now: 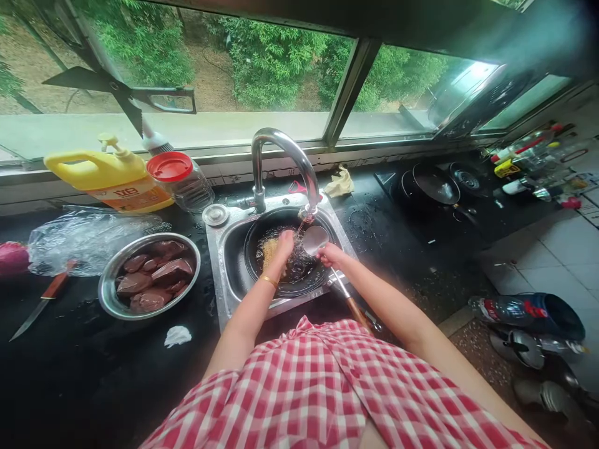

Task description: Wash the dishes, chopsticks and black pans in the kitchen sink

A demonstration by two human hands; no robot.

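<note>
My right hand (pixel 330 254) is closed around the metal shank of a ladle (pixel 315 240), near its round grey bowl. The ladle's wooden handle slants down toward my checked clothing. Water runs from the curved chrome faucet (pixel 285 138) beside the bowl. My left hand (pixel 283 243), with a gold-coloured bracelet at the wrist, is just left of the stream. Its fingers are curled together, and anything inside them is hidden. Right beside it is a yellowish-brown scrubber (pixel 269 251). Both hands are over a black pan (pixel 250 268) set in the steel sink (pixel 225 262).
Left of the sink are a steel bowl (pixel 103 298) of dark red meat pieces, a knife (pixel 45 300), a plastic bag (pixel 88 240), a yellow jug (pixel 110 181) and a red-lidded jar (pixel 189 187). A cloth (pixel 340 183) lies behind the sink. Rightward stands a wok (pixel 433 185).
</note>
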